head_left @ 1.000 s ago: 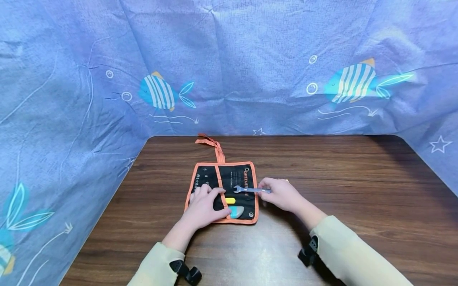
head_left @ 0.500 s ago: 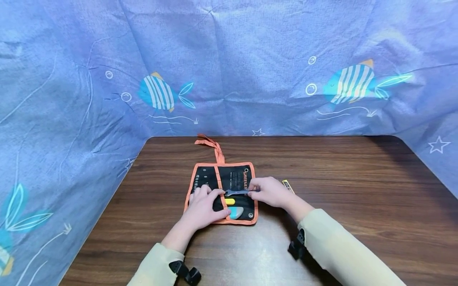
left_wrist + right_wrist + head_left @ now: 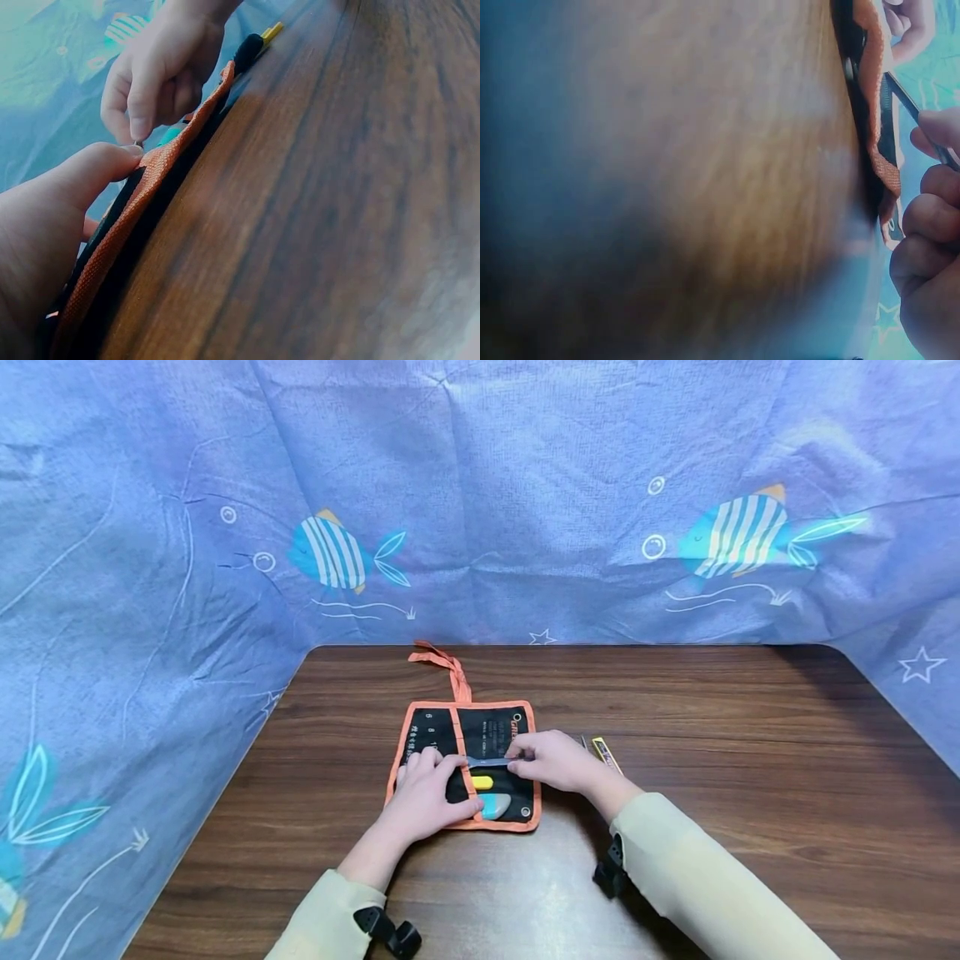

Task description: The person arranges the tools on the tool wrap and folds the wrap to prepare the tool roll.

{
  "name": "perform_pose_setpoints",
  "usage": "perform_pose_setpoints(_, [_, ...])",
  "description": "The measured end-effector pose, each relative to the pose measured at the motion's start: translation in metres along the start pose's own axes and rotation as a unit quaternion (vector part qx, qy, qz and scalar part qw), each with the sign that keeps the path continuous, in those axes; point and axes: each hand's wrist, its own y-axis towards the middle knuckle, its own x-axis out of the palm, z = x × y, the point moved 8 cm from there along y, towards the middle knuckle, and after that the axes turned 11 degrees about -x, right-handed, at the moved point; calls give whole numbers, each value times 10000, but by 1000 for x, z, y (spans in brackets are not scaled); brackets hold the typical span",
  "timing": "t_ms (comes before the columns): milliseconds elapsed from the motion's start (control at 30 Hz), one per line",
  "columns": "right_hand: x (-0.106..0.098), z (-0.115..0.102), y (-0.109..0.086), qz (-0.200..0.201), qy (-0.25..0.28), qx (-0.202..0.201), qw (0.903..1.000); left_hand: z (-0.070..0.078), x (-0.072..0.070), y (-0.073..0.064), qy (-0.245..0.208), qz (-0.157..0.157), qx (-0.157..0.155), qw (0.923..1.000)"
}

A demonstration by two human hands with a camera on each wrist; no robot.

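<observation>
Worktop (image 3: 750, 735) with free lane at right of frame, second gap at lower centre between the sleeves (image 3: 697, 860), pouch (image 3: 480, 722) at centre obstructed by left hand (image 3: 427, 785) and right hand (image 3: 551, 760), orange strap (image 3: 456, 675) above it, yellow item (image 3: 605, 753) beside right hand, fabric backdrop (image 3: 480, 510) closing upper frame

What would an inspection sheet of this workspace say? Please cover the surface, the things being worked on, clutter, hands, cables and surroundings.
Surface: table, dark wood grain.
Job's things: black pouch with orange trim, lying open; wrench over it, one end at the orange band, though whether it is inside a pocket cannot be told; yellow piece and teal-and-grey piece protrude from the band.
Clutter: yellow-and-black item just beyond the right wrist, too small to identify.
Left hand: rests on the pouch.
Right hand: pinches the wrench in its fingers.
Cables: nothing seen.
Surroundings: blue fish-print fabric behind the table.
</observation>
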Motion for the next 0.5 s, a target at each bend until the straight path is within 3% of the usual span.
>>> perform_pose_setpoints(233, [7,-4,9,-82,-222,39,9997,-2,0,1,34,70,62,10000])
perform_pose_setpoints(500, [18,-7,12,-421,-1334,300,9897,-1,2,2,124,-13,40,9999])
